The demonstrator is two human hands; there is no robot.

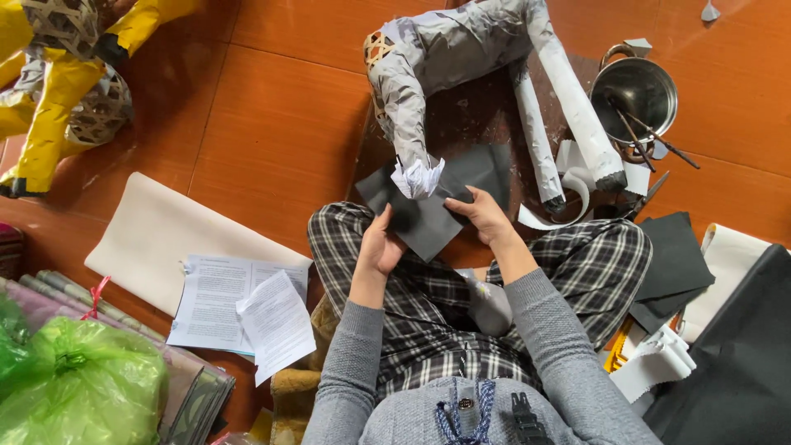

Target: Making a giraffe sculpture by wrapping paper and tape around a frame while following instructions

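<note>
You sit cross-legged on the orange tiled floor (pixel 280 107), which fills most of the frame. In the upper middle stands a paper-covered animal frame (pixel 470 49), its two long legs reaching down toward the right of centre. At the lower left lies a green plastic bag (pixel 82 383), with printed sheets (pixel 239 309) just to its right. At the upper right sits a metal pot (pixel 634 95) with sticks in it, and a stack of dark paper (pixel 671 264) rests at the right, beside your knee. At the centre you hold a dark grey sheet of paper (pixel 428 214) over your lap, just under the figure's crumpled white foot. Your left hand (pixel 381 243) has its grip closed on the sheet's lower left edge; your right hand (pixel 486 216) pinches its right edge.
</note>
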